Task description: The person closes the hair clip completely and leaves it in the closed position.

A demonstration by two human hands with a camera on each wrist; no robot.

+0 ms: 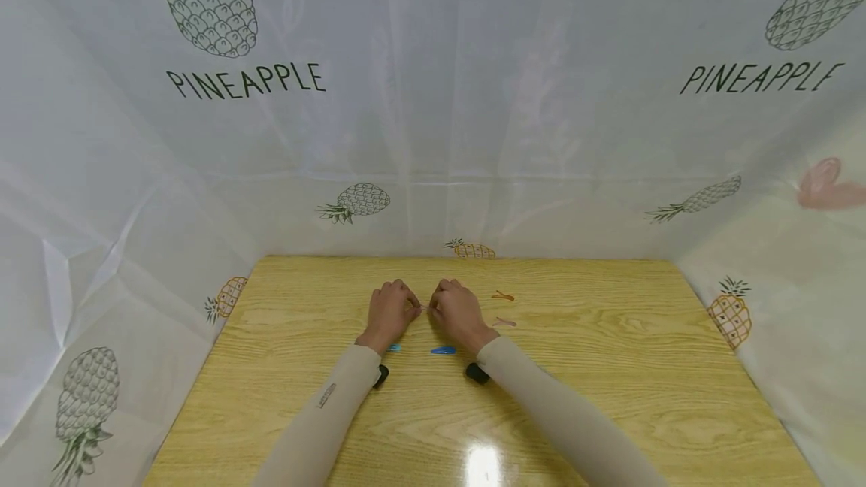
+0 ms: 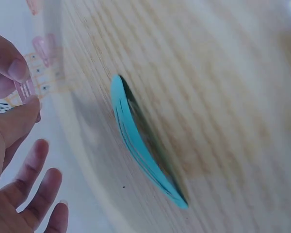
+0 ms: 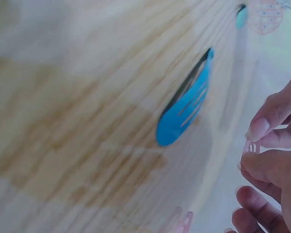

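A pink snap hair clip [image 2: 25, 90] with slots in it spans the small gap between the two hands. My left hand [image 1: 391, 313] pinches one end between thumb and index finger, its other fingers loosely bent. From the opposite side, my right hand [image 1: 458, 313] pinches the other end the same way. The fingertips cover both ends of the clip. A teal hair clip [image 2: 136, 141] lies on the table near the left wrist. Between the forearms is a blue hair clip [image 3: 184, 111], also on the table.
On the wood-grain table [image 1: 609, 367], right of the right hand, lie an orange clip [image 1: 503, 296] and another pink clip [image 1: 504, 322]. A white sheet printed with pineapples [image 1: 433, 111] rises behind the table and along both sides. Dark devices [image 1: 477, 373] sit at the wrists.
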